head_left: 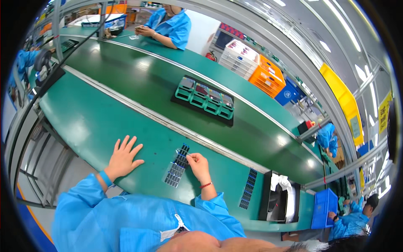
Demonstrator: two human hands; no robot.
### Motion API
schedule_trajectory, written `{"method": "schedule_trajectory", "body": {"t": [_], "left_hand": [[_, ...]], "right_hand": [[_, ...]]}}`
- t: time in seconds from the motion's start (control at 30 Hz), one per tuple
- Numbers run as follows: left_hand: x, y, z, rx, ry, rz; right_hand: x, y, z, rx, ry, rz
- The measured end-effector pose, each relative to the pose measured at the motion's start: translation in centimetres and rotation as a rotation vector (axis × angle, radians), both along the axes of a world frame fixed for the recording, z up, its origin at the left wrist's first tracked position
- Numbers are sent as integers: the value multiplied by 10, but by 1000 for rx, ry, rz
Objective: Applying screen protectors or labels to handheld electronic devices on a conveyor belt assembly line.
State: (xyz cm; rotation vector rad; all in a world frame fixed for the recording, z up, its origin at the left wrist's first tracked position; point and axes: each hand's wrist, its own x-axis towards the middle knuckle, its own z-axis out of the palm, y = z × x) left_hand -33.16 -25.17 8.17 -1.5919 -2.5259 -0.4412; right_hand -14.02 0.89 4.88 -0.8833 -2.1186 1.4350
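A clear sheet with rows of small black pieces and blue marks [177,170] lies on the green bench in front of me. My right hand [199,167] is at its upper right edge, thumb and forefinger pinched together. Whether they grip the sheet or one small piece is too small to tell. To the left of the sheet, my left hand [122,158] rests flat on the bench with fingers spread, holding nothing. Another similar sheet [248,189] lies farther right, apart from both hands.
Past a metal rail, a black tray [202,110] with several green-framed units sits on the dark green belt [138,88]. A black box with white wrapping [282,197] and a blue bin [324,208] stand at right. A co-worker [168,27] sits across the belt.
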Motion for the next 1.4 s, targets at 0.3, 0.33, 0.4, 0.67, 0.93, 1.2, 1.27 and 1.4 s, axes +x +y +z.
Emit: {"method": "schedule_trajectory", "body": {"t": [0.3, 0.33, 0.4, 0.67, 0.93, 1.2, 1.27, 1.4], "left_hand": [[9, -11, 13, 5, -17, 18], [10, -12, 15, 9, -24, 12], [14, -16, 18, 14, -24, 9], [-49, -33, 21, -139, -208, -311], [-273, -101, 177, 298, -668, 95], [-325, -111, 331, 843, -227, 25], [-339, -97, 372, 823, -131, -26], [-382, -41, 430, 739, 184, -111]], "right_hand": [[5, -5, 22, 160, -120, -92], [8, -5, 25, 102, -102, -89], [12, -11, 29, 1, -30, -108], [29, 4, 36, -318, -66, -323], [31, 7, 47, -521, -169, -401], [27, 17, 48, -584, -188, -556], [17, 13, 48, -607, -228, -569], [7, 5, 45, -605, -293, -619]]}}
